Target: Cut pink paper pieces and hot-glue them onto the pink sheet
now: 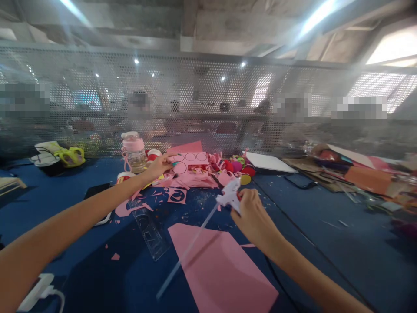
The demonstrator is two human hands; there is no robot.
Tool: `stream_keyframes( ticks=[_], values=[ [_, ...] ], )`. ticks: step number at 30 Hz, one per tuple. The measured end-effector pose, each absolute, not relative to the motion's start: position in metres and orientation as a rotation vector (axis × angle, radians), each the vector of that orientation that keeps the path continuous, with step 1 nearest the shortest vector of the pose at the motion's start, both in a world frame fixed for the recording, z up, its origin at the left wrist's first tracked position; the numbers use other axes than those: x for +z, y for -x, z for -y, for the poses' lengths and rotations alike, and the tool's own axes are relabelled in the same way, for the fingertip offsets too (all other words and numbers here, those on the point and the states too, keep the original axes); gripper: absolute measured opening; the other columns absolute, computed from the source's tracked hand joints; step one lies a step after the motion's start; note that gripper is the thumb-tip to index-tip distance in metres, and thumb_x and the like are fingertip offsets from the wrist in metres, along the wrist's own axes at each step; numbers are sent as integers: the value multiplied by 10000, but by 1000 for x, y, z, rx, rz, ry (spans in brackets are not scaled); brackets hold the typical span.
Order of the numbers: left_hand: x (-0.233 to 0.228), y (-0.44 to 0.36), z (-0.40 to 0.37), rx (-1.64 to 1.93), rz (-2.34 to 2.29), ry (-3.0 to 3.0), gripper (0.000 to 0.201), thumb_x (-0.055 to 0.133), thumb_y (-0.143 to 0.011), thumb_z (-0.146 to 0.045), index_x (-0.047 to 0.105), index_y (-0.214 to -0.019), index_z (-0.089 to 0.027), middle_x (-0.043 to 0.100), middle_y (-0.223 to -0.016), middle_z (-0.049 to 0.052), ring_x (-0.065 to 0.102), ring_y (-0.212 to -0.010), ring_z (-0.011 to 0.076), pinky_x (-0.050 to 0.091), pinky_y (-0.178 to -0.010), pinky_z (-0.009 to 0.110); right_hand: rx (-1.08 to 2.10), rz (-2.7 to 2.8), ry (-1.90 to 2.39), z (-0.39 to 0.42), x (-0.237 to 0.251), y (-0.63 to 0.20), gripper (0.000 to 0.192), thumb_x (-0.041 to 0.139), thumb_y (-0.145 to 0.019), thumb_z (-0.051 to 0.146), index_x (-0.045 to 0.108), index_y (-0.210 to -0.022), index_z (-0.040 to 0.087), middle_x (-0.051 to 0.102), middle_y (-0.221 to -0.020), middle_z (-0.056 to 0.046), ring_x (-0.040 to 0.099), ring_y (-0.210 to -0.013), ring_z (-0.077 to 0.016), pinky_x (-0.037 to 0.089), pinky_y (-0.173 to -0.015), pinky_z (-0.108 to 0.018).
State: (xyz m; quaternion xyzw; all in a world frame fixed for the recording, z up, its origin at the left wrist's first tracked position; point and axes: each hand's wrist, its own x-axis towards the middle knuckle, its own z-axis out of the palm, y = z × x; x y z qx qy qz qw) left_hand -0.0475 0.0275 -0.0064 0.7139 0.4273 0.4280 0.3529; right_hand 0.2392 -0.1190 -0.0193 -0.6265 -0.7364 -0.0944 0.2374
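Two hands — right hand [252,215] fingers grip glue gun [229,194].

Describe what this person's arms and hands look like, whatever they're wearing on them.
Both forearms are bare as far as the picture shows: no sleeves, watch or bracelets show. The left hand has nails painted teal or green. The right hand wears no glove, and no ring can be made out; its nails are turned away from the camera, so any polish there cannot be told.
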Motion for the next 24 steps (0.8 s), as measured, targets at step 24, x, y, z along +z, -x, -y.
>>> stream_keyframes(
  ticks=[24],
  values=[
    [-29,3,35,989,-981,-1213,203,623,-698,-342,610,-748,-146,661,-707,34,630,-655,147,491,-672,272,-250,2325,2007,85,-4,-204,349,510,-718,185,540,-992,-29,576,-962,-249,543,-941,-320,398,-773,-357]
  ],
)
